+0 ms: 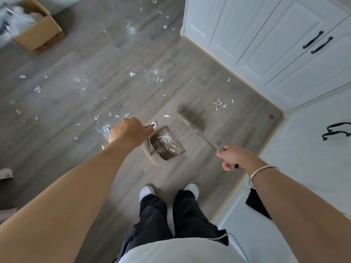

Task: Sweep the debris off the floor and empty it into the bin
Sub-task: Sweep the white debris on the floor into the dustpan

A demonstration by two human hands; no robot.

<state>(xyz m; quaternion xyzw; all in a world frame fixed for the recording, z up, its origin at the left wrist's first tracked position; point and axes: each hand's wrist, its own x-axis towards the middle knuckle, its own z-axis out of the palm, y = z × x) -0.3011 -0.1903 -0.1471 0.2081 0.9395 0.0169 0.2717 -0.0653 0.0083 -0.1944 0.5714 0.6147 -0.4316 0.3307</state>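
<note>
Head view: our left hand (pixel 131 132) curls round the dustpan (pixel 156 160) handle, with the pan just below that grip and some scraps already inside. Our right hand (pixel 230 158) fists the broom (pixel 191 116) shaft. Debris (pixel 219 104) lies past the bristles, far from both grips. We'd pull short strokes toward the pan, keeping its lip flat on the floor.

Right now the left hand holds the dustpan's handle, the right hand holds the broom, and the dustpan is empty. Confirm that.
Wrong on one point: the dustpan is not empty. The head view shows white scraps and dust lying in it. The left hand does hold its handle, and the right hand the broom.
</note>
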